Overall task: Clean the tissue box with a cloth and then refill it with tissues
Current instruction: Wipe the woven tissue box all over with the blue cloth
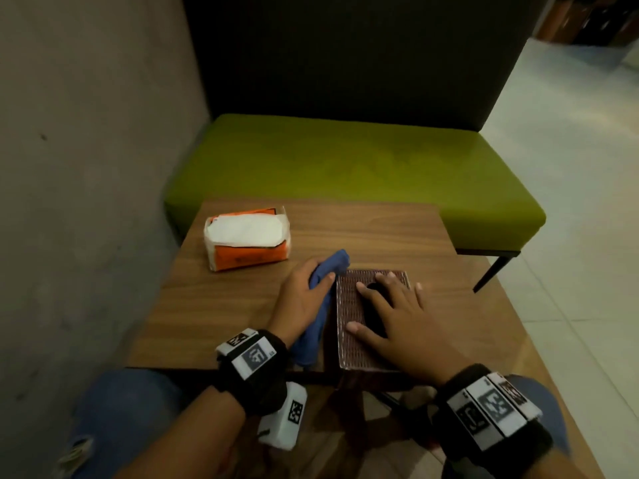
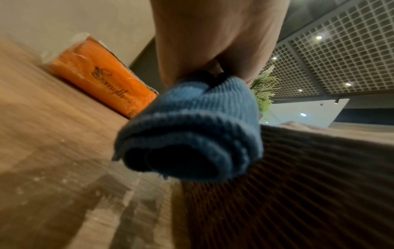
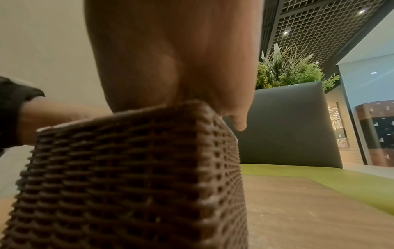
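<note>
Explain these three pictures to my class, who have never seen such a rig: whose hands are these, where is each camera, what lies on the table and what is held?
No machine here: a person works with bare hands, wearing one camera on the head and one on each wrist. The head view looks down at a wooden table. The two close pictures look along each hand from its wrist.

On the table stand a brown woven tissue box and, farther off by the wall, an opened orange pack of tissues.

The left hand grips a rolled blue cloth against the box's left side. The right hand lies flat on the box's top, fingers spread, holding it steady. A green bench stands behind.
</note>
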The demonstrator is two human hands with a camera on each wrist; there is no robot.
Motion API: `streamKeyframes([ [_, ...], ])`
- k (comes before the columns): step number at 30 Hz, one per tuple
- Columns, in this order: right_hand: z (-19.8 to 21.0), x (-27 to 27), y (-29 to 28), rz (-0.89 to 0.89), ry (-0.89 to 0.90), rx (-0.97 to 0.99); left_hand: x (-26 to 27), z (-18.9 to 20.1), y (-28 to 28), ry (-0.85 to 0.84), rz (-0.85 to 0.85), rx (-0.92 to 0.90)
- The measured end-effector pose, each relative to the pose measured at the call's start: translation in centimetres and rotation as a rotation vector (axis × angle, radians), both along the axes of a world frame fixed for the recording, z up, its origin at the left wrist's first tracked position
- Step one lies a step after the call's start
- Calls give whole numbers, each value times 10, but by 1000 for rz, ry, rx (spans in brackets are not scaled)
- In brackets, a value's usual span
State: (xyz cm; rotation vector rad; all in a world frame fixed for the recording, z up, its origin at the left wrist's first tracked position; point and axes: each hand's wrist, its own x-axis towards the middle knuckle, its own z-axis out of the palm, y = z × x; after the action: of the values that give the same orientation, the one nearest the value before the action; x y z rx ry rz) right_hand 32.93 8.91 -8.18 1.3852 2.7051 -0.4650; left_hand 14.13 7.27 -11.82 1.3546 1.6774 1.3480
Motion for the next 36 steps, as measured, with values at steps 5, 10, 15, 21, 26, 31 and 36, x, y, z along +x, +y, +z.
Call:
streamKeyframes([
  [5, 7, 0, 0, -26, 21, -70, 1, 1, -19, 117, -61, -25],
  [10, 17, 1, 5, 3, -51, -121, -10, 8, -57, 151, -178, -60],
  [15, 20, 0, 1, -21, -22, -132, -19, 30, -22, 151, -45, 13],
  [21, 22, -2, 0, -38, -39, -146, -2, 17, -26, 314, -147, -42],
  [26, 21, -2, 0, -37, -33, -147, -4, 21, -77, 256, -255, -55],
  [31, 23, -2, -1, -46, -40, -135, -8, 31, -26, 220, -73, -55],
  [36, 22, -3, -1, -56, -46, -157, 7, 20, -34, 303, -79, -110],
])
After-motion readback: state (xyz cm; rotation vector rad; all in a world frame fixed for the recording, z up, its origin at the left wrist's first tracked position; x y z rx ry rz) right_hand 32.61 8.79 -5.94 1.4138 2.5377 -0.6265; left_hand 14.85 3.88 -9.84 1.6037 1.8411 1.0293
